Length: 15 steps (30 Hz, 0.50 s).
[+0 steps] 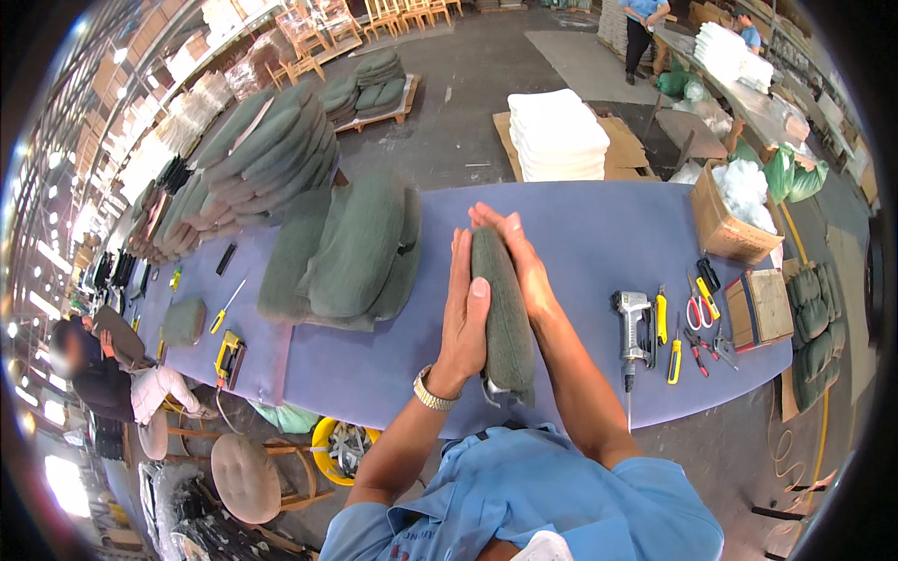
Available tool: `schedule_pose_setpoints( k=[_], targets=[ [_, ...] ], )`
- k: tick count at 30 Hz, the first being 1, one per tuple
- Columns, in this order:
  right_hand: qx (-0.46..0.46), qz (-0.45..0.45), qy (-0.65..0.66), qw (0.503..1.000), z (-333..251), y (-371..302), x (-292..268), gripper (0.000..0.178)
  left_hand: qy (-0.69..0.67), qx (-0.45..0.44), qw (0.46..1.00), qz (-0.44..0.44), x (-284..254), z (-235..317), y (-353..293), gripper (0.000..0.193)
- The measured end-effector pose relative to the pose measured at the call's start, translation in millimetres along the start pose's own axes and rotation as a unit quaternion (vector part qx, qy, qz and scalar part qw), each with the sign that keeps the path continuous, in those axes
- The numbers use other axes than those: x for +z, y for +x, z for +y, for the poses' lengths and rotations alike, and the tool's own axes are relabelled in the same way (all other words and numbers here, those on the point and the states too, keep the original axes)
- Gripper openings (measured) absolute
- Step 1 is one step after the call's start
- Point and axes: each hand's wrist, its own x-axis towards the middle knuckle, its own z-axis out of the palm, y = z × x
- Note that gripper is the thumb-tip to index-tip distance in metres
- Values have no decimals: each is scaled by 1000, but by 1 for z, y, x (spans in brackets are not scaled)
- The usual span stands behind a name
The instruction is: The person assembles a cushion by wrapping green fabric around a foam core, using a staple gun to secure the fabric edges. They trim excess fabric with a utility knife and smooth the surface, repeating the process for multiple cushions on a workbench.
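Observation:
Between my palms a dark green padded seat cushion (502, 318) stands on its edge over the blue-grey table (580, 365). My left hand (461, 323) lies flat along its left side, with the thumb toward the top edge. My right hand (524, 266) presses the right side near its far end, fingers stretched out. At the cushion's near end a bit of white material shows. Left of my hands lie several more green cushions (360, 248), stacked and overlapping.
On the right lie an air staple gun (633, 327), red-handled scissors (699, 313), pliers (695, 351) and yellow-handled tools, near a box of white stuffing (734, 220). At left are another stapler (229, 360) and a screwdriver (227, 307). A yellow bucket (325, 449) stands below the table edge.

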Motion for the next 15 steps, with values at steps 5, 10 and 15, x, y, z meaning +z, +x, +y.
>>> schedule_pose_setpoints(
  k=[5,10,15],
  targets=[
    [-176,-98,-264,943,-65,-42,-1,63,137,93,984,66,3,-6,9,64],
    [-224,-150,-480,835,-89,-59,-12,53,90,60,992,66,19,-22,18,62],
    [-183,-122,-428,877,-105,-64,-25,39,108,107,984,96,-13,36,38,47]
  ],
)
